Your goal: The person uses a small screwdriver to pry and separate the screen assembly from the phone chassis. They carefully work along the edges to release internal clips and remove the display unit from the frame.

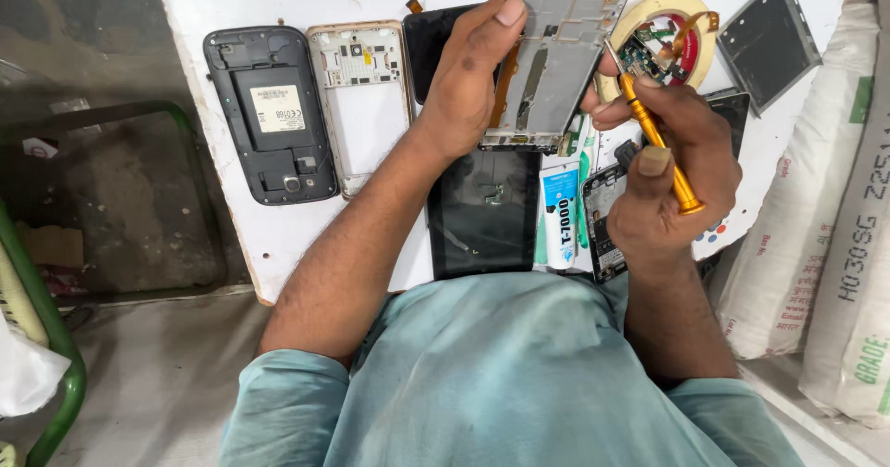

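My left hand [468, 78] grips a bare metal phone frame [556, 55] by its left edge and holds it up above the white board [278, 235]. In my right hand [672, 166] is an orange screwdriver [656, 138], its tip touching the frame's right edge. Under the frame lie a black phone screen [482, 212] and a white glue tube [560, 217]. Just behind the screwdriver tip, a roll of yellow tape [660, 22] rings a small circuit board [644, 56].
On the board's left lie a black phone back housing [271, 115] and a white-and-gold phone frame [363, 101]. A dark screen part [768, 45] rests at the far right. White sacks [825, 245] stand to the right. A green metal frame [51, 337] is at the left.
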